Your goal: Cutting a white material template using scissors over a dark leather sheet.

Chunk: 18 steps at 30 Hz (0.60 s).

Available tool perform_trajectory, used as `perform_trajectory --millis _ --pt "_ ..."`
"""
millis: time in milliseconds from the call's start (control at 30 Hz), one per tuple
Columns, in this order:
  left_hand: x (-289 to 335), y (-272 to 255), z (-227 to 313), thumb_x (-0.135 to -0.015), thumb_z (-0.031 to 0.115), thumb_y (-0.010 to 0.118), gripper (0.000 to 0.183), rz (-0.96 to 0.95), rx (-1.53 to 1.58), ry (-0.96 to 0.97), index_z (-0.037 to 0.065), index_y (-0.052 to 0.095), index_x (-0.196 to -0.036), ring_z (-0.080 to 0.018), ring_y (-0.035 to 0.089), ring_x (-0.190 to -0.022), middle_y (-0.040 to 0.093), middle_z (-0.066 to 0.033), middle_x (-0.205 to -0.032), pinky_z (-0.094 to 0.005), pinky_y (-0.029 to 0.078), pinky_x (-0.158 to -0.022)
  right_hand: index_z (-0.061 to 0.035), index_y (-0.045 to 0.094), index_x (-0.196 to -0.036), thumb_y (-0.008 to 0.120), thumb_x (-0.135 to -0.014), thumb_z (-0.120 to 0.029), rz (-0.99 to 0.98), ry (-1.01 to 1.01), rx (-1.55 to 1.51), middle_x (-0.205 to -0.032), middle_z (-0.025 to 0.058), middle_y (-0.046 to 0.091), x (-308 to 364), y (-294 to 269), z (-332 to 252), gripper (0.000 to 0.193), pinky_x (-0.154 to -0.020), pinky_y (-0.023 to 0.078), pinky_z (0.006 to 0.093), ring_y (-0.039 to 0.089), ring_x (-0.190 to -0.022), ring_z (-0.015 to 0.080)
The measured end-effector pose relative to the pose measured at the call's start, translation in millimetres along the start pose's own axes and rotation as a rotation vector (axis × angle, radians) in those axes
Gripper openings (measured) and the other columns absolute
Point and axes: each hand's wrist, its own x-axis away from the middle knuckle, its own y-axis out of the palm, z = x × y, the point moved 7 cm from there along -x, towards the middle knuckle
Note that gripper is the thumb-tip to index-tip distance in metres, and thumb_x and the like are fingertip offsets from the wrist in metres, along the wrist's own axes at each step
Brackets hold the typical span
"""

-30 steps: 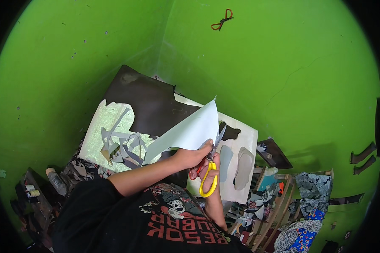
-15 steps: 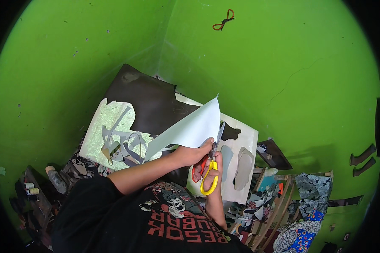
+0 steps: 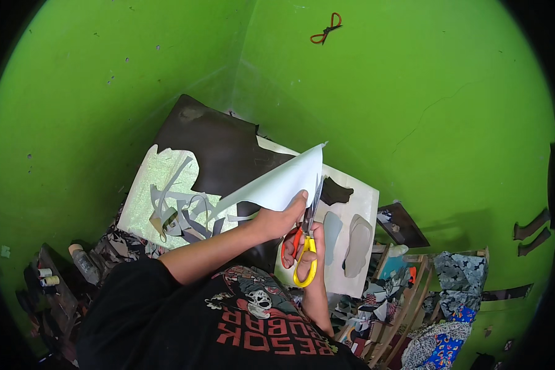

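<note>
Bright green walls (image 3: pixel 444 92), pitted and cracked, meet in a corner behind the table (image 3: pixel 365 200), a wooden rack (image 3: pixel 417 282) nearby.

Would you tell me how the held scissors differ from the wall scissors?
The held scissors have one yellow and one red handle; the wall scissors have two reddish ones. The held scissors' blades look silvery, the wall scissors' dark. The held scissors are in the right hand; the wall scissors hang on the green wall. Both have looped handles.

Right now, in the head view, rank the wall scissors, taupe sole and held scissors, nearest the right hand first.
1. Held scissors: in the right hand.
2. Taupe sole: to its right.
3. Wall scissors: high ahead.
</note>
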Motion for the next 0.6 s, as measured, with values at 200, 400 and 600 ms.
perform_trajectory --millis 200,400,600 --pt "0 1 14 -0.098 0.021 0.057 0.024 0.105 -0.165 0.222 -0.001 0.063 -0.089 -0.0177 0.055 -0.06 0.058 -0.0065 -0.068 -0.0343 0.047 -0.058 -0.0085 0.031 -0.123 0.059 -0.066 -0.086 -0.022 -0.087 0.07 -0.08 0.004 0.049 -1 2 -7 0.1 -0.054 0.04 0.0249 0.048 -0.062 0.0111" --pt "2 -1 11 -0.096 0.017 0.06 0.019 0.053 -0.172 0.095 -0.002 0.063 -0.098 -0.0184 0.057 -0.065 0.061 -0.0085 -0.075 -0.0342 0.049 -0.06 -0.0086 0.031 -0.124 0.059 -0.07 -0.084 -0.036 -0.098 0.097 -0.082 0.0047 0.05 -4 1 -7 0.097 -0.058 0.042 0.0263 0.049 -0.064 0.0111" --pt "-2 1 2 -0.096 0.015 0.06 0.019 0.011 -0.208 0.148 -0.003 0.062 -0.102 -0.0194 0.059 -0.068 0.063 -0.0103 -0.079 -0.0348 0.05 -0.062 -0.0081 0.032 -0.121 0.057 -0.069 -0.086 -0.035 -0.094 0.149 -0.081 0.0049 0.05 -3 -1 -10 0.097 -0.056 0.04 0.0245 0.047 -0.062 0.0102"
